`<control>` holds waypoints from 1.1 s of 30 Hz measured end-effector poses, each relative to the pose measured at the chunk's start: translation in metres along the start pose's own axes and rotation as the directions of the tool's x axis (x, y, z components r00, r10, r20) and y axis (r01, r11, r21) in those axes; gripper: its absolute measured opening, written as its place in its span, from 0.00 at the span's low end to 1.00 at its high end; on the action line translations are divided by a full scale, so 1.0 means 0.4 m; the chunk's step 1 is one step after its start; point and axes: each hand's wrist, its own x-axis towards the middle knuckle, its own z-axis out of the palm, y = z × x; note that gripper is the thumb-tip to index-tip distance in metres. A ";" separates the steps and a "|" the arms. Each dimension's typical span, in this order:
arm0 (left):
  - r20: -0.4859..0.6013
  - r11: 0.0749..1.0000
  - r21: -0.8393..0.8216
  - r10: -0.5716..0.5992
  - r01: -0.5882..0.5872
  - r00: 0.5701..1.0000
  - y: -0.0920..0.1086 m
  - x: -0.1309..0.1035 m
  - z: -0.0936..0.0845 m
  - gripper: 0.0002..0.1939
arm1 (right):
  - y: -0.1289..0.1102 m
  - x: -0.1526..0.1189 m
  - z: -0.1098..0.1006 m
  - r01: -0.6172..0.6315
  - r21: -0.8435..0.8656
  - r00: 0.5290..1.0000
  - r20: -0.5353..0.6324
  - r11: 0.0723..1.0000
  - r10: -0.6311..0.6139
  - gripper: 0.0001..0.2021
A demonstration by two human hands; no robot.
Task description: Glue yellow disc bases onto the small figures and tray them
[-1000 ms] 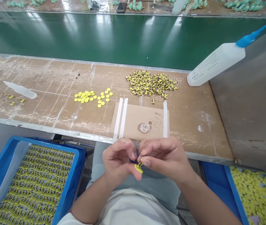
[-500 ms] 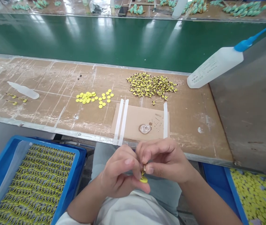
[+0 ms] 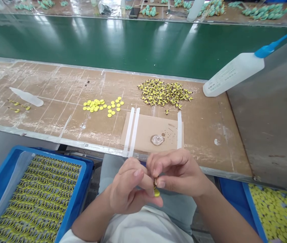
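- Disc (image 3: 156,192): yellow, in the person's hands, over the lap, below the near edge of the worktop (image 3: 204,135).
- Left hand (image 3: 132,185): fingers bent and closed on the disc, thumb below it; the disc is partly covered.
- Right hand (image 3: 177,173): fingertips and thumb pinched on a small dark figure (image 3: 155,182), directly above the disc. Whether figure and disc are joined cannot be told.
- Card (image 3: 146,126): flat on the worktop just beyond the hands, with white tape (image 3: 134,131) in two strips at its left and one at its right. It bears a clear blob (image 3: 157,140) and brown spots.
- Pile (image 3: 162,91): many small yellow-and-dark pieces, beyond the card; one piece lies slightly apart.
- Loose discs (image 3: 93,105): yellow, partly overlapping, left of the pile.
- Small parts (image 3: 17,109): a few at the worktop's far left, near a white item (image 3: 28,97).
- Bottle (image 3: 234,74): white, blue nozzle, tilted, beside the grey panel (image 3: 272,108).
- Left crate (image 3: 78,180): blue, with yellow pieces in rows.
- Right crate (image 3: 255,211): blue, filled with yellow discs.
- Green surface (image 3: 95,47): beyond the worktop; teal pieces (image 3: 265,11) lie past it.
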 end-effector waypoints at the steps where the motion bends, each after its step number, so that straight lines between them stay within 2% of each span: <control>1: 0.001 1.000 -0.005 -0.010 0.010 1.000 -0.001 0.000 0.000 0.42 | 0.000 0.001 -0.001 0.002 -0.008 1.000 0.002 1.000 -0.002 0.06; 6: -0.021 0.998 -0.052 -0.025 0.023 0.999 -0.009 -0.004 0.004 0.43 | 0.008 -0.002 -0.004 -0.017 0.010 1.000 -0.010 1.000 0.017 0.08; 9: -0.076 0.996 -0.095 -0.008 0.001 0.997 -0.018 0.003 0.009 0.42 | 0.018 -0.007 0.006 -0.037 0.042 0.996 -0.082 0.998 0.041 0.08; 12: -0.157 0.989 -0.147 0.009 -0.033 0.987 -0.030 0.015 0.015 0.43 | 0.024 -0.018 0.025 -0.007 0.034 0.985 -0.169 0.999 0.012 0.11; 14: -0.218 0.980 -0.199 -0.025 -0.020 0.976 -0.037 0.019 0.021 0.42 | 0.026 -0.031 0.040 0.007 -0.027 0.969 -0.249 1.000 -0.013 0.16; 17: -0.292 0.953 -0.295 -0.158 0.068 0.943 -0.042 0.015 0.031 0.42 | 0.027 -0.052 0.054 0.021 -0.240 0.937 -0.334 0.971 -0.103 0.19; 20: -0.313 0.918 -0.377 -0.251 0.122 0.916 -0.043 0.008 0.041 0.43 | 0.023 -0.059 0.055 0.119 -0.458 0.933 -0.252 0.881 -0.257 0.16; 23: -0.294 0.892 -0.430 -0.281 0.136 0.914 -0.046 0.004 0.050 0.43 | 0.015 -0.049 0.048 0.236 -0.528 0.928 -0.128 0.816 -0.351 0.10; 26: -0.248 0.862 -0.485 -0.297 0.147 0.922 -0.051 0.000 0.054 0.45 | 0.007 -0.041 0.041 0.272 -0.541 0.928 -0.072 0.796 -0.366 0.05; 29: -0.226 0.834 -0.534 -0.304 0.143 0.925 -0.057 -0.007 0.057 0.47 | 0.002 -0.042 0.037 0.282 -0.572 0.929 -0.037 0.770 -0.368 0.05; 33: -0.229 0.844 -0.521 -0.281 0.126 0.932 -0.060 -0.012 0.055 0.47 | -0.003 -0.046 0.036 0.268 -0.604 0.943 0.005 0.751 -0.332 0.03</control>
